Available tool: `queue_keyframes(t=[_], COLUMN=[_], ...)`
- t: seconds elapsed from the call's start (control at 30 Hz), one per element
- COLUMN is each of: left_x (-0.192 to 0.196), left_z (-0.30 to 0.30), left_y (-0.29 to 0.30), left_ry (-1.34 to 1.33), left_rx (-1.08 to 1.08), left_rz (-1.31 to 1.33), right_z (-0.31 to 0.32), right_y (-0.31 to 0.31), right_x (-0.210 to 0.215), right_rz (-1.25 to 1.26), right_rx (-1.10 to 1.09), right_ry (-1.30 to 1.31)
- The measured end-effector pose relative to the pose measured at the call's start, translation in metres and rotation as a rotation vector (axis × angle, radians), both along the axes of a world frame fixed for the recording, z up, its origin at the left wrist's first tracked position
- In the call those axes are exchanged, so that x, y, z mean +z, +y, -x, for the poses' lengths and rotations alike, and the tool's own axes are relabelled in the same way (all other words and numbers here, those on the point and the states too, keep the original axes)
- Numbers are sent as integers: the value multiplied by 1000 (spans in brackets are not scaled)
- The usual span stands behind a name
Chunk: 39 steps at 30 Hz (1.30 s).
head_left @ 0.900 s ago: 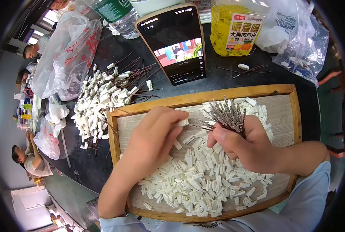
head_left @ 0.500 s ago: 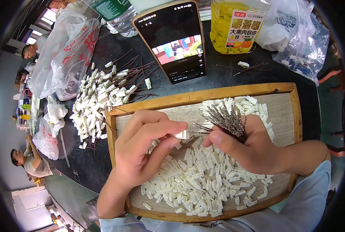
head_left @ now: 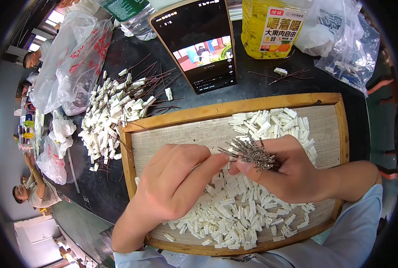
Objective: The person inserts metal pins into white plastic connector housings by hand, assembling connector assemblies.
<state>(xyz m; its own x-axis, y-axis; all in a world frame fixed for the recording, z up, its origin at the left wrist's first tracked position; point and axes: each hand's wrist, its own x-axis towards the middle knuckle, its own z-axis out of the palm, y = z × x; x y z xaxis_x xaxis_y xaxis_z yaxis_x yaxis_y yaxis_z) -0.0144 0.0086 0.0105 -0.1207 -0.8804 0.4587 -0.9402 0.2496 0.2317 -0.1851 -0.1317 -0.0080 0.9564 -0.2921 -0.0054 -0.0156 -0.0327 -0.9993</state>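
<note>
My right hand [head_left: 292, 176] grips a wire bundle [head_left: 251, 154] over the tray [head_left: 234, 109], left hand [head_left: 174, 187] pinching at its tips, finished wired plugs [head_left: 114, 111] piled toward the table's left edge, many loose plugs [head_left: 234, 210] left in the tray.

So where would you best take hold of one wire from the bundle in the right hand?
Probably at its metal tip, coming from the left: the wire bundle fans out of the right hand toward the left hand, tips free and spread, the tails buried in the fist.
</note>
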Motion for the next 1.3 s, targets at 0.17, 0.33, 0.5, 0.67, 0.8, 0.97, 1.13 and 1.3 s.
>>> queue_keyframes(t=[0.17,0.33,0.5,0.67,0.8,0.97,1.13,1.3], left_x=[7,16,16,2,-5,-5,-7,-9], left_z=[-6,-45,-34,3,1,0,-7,-4], left_y=[1,12,11,2,-8,-1,4,4], left_ry=[-73,-184,17,65,-9,855,1611,1600], left_rx=[10,570,503,187,108,138,-17,-30], left_rz=[7,83,-203,-438,-442,-263,-237,-278], right_z=[-3,-3,-3,-5,-4,-1,-2,-4], right_y=[0,-2,-2,6,-1,0,-3,4], right_x=[5,4,11,2,10,11,12,8], right_rz=[-6,-240,-292,-285,-283,-328,-253,-313], right_rx=[-16,-48,-13,-29,57,5,27,-42], right_ry=[60,187,254,69,78,83,115,42])
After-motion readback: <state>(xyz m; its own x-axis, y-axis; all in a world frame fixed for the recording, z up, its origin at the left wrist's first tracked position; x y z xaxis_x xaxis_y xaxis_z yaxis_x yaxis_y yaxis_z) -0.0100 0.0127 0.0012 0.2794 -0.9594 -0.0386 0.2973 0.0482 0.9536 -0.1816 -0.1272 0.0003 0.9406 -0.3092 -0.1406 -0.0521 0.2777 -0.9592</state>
